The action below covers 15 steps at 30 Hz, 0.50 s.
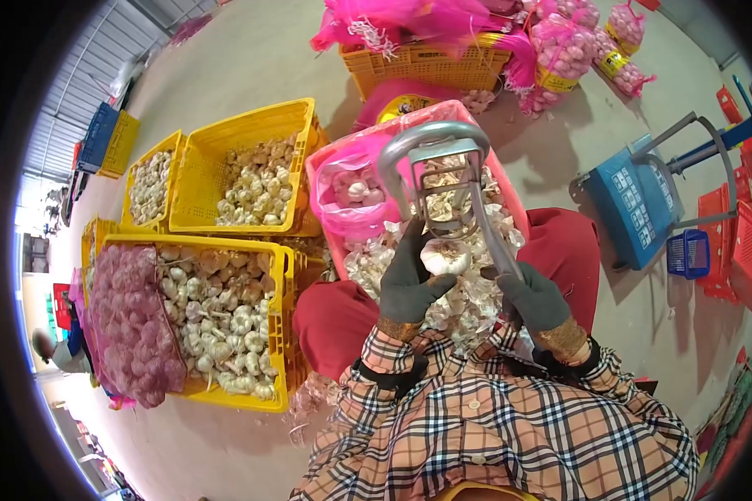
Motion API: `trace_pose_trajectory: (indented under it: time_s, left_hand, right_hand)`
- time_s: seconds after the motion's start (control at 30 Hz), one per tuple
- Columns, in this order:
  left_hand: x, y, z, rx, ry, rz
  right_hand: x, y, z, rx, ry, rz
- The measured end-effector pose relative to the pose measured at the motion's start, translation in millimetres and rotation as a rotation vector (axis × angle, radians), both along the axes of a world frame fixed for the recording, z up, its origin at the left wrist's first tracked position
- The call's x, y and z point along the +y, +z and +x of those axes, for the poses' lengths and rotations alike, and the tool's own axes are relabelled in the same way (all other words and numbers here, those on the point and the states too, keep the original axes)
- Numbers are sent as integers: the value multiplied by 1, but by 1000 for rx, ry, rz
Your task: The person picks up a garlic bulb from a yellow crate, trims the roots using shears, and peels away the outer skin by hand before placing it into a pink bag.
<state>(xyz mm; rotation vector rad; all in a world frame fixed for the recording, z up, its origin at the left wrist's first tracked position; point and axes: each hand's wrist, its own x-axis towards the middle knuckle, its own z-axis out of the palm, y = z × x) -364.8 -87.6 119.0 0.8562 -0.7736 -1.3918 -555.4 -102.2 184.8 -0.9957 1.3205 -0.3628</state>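
My left hand (415, 280), in a dark grey glove, is closed around a garlic bulb (445, 257), its brownish cut or root side facing up. My right hand (533, 299), gloved alike, grips the lower end of a grey metal lever handle (495, 238). That lever belongs to an arched metal frame (434, 131) standing over a pink basket (508, 179) between my knees. Loose garlic skins (468, 313) fill much of the basket. A pink plastic bag (355, 219) with peeled-looking bulbs hangs inside its left part. The bulb is just below the frame's bars.
Yellow crates (234, 403) of garlic bulbs stand at left, one bearing a purple mesh sack (134, 326). Ahead are an orange crate (426, 71) with pink netting and filled net bags (564, 54). A blue platform scale (635, 204) and red baskets (727, 238) stand right.
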Motion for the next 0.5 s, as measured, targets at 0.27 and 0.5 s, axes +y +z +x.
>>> trace_pose_trajectory:
  time_s: [0.27,0.5]
  left_hand:
    - [-6,4,-3,60,2,115]
    - [-3,14,-14,174,163,337]
  right_hand:
    - [-2,5,-3,73,62,-32]
    - [-7,35,0,-42,-11,216]
